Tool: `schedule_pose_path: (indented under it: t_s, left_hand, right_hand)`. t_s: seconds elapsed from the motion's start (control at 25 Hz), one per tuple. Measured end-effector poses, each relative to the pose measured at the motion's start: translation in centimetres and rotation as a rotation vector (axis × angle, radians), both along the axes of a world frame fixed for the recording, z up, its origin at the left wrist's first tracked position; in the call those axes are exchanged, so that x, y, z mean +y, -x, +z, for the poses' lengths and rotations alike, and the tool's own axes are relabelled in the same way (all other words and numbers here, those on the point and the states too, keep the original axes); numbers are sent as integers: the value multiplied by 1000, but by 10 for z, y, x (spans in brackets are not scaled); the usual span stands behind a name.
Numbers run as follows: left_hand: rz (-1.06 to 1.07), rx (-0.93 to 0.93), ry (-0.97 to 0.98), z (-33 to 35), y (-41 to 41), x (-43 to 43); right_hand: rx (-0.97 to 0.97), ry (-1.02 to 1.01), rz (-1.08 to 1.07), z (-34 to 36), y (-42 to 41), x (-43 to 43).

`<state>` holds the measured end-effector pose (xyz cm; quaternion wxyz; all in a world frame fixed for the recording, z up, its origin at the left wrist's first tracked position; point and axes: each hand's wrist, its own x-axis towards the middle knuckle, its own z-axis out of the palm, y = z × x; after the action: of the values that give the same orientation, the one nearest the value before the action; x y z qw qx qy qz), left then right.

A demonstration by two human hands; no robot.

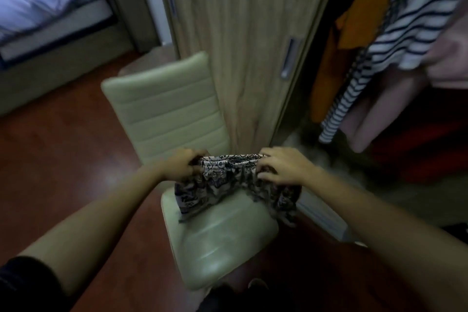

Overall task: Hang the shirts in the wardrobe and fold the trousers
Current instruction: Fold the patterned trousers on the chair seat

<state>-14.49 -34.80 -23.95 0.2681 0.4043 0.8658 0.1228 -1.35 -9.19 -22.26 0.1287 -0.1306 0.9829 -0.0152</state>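
Both the left hand [181, 164] and the right hand [281, 168] are pinching the black-and-white patterned fabric garment [228, 185] stretched between them above the pale green padded chair [215, 243], probably folding it; next it needs laying flat below the hands.

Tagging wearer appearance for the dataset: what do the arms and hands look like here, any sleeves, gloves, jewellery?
Both forearms are bare up to the hands. The left hand and right hand wear no gloves; no rings, watch or bracelet can be made out, though the picture is blurred. A dark short sleeve covers the left upper arm at the frame's bottom edge.
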Motion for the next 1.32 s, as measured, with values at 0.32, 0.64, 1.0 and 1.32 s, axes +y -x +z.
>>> schedule_pose_path:
  t_s: [0.32, 0.64, 1.0, 1.32]
  left_hand:
    - [100, 130, -151, 141, -8, 15]
    - [306, -219, -493, 168, -51, 60]
    - [93, 231, -382, 188, -65, 71]
    - [-120, 316, -149, 170, -52, 56]
  right_hand:
    - [-20, 345, -302, 124, 12, -11]
    - [-156, 1585, -994, 170, 10, -52]
    - [81, 579, -636, 180, -9, -17]
    - [587, -485, 569, 175, -20, 32]
